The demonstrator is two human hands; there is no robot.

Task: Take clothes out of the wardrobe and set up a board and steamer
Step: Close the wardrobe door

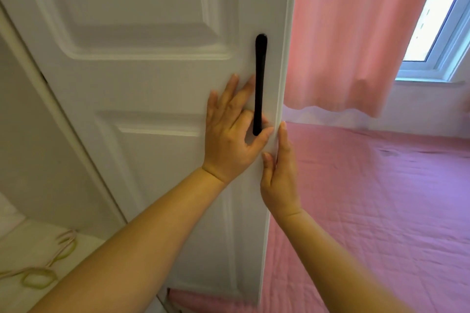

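A white panelled wardrobe door [152, 79] fills the left and middle of the head view, swung partly open. A long black handle [260, 84] runs upright near its free edge. My left hand [234, 132] lies on the door with its fingers hooked behind the lower part of the handle. My right hand [278, 175] holds the door's free edge just below, thumb on the front face. No clothes, board or steamer are in sight; the wardrobe's inside is hidden behind the door.
A bed with a pink quilted cover [381, 198] lies to the right. A pink curtain [356, 33] hangs behind it beside a window [437, 20]. A yellowish cord [48, 267] lies on a pale surface at the lower left.
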